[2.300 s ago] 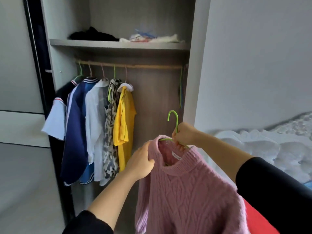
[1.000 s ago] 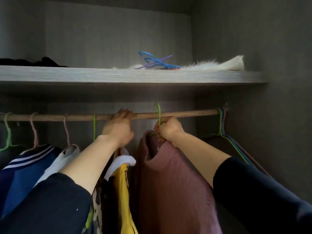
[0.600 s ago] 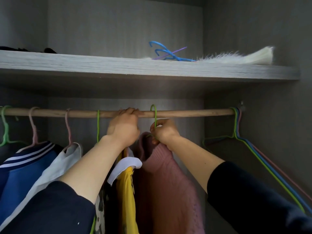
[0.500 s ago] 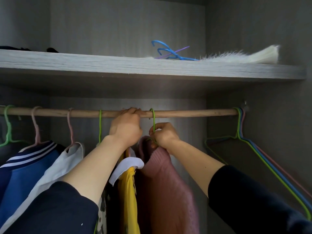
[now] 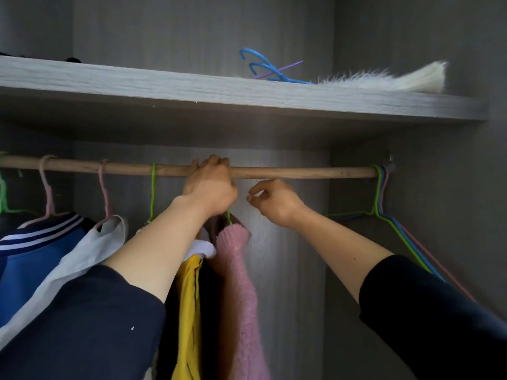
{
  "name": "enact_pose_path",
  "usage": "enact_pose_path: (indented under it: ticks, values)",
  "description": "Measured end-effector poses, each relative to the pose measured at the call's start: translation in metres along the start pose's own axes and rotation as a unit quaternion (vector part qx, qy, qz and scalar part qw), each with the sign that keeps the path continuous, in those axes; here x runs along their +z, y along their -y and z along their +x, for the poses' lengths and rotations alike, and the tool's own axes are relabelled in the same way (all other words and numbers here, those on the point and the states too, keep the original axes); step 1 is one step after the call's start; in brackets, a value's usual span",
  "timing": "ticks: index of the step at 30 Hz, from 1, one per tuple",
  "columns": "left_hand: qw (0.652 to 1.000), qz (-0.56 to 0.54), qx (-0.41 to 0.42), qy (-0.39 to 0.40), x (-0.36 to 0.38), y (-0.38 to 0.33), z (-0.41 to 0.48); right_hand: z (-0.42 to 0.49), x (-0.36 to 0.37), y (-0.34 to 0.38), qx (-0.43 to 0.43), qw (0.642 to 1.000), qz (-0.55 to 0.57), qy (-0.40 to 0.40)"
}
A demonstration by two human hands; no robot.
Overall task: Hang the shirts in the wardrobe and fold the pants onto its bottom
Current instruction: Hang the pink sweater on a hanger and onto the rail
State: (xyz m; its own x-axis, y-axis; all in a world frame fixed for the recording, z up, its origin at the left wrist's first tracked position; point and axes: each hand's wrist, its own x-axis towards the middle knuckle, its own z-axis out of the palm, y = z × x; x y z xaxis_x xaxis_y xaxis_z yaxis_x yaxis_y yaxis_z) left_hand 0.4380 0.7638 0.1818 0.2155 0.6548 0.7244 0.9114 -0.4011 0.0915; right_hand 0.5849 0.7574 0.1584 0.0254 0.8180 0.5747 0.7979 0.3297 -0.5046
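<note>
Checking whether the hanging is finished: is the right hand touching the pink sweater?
Apart. The head view shows bare wardrobe wall between the right hand and the pink sweater, which hangs lower, to its left.

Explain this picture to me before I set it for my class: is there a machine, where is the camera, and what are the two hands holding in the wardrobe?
There is no machine. A person works with bare hands, and the single camera is worn on the head, looking forward and down, so both sleeved arms are the person's own. The view is inside a wardrobe. The left hand grips the wooden rod. The right hand, just below the rod, holds nothing. A pink sweater hangs on a green hanger, beside a yellow shirt, a white shirt and a blue shirt. Spare hangers hang at the rod's right end. Blue hangers lie on the shelf above.
</note>
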Motion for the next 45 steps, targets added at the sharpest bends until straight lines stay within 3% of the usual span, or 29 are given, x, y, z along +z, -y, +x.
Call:
enact_pose_path:
  ticks: [5, 12, 19, 23, 27, 33, 37, 40, 45]
  values:
    - [0.998, -0.012, 0.057, -0.021, 0.014, -0.044, 0.013, -0.018, -0.035, -0.033, 0.012, 0.981, -0.19, -0.048]
    - [0.998, -0.002, 0.07, 0.001, 0.042, -0.085, 0.022, -0.045, -0.095, -0.072, 0.047, 0.898, -0.429, -0.09]
    - [0.995, 0.018, 0.084, -0.054, 0.054, -0.084, 0.02, -0.057, -0.114, -0.111, 0.102, 0.808, -0.578, -0.062]
    - [0.994, 0.016, 0.087, -0.058, 0.058, -0.084, 0.02, -0.057, -0.114, -0.12, 0.081, 0.782, -0.616, -0.049]
    - [0.994, 0.013, 0.085, -0.061, 0.059, -0.083, 0.021, -0.055, -0.114, -0.116, 0.081, 0.796, -0.597, -0.054]
    - [0.995, 0.016, 0.086, -0.053, 0.059, -0.082, 0.021, -0.043, -0.111, -0.099, 0.145, 0.9, -0.396, -0.109]
    - [0.995, 0.017, 0.09, -0.046, 0.058, -0.082, 0.02, -0.031, -0.097, -0.088, 0.169, 0.95, -0.228, -0.127]
    - [0.994, 0.024, 0.09, -0.05, 0.06, -0.082, 0.021, -0.027, -0.084, -0.085, 0.166, 0.967, -0.142, -0.13]
    - [0.994, 0.029, 0.098, -0.045, 0.06, -0.081, 0.025, -0.046, -0.072, -0.083, 0.137, 0.974, -0.097, -0.151]
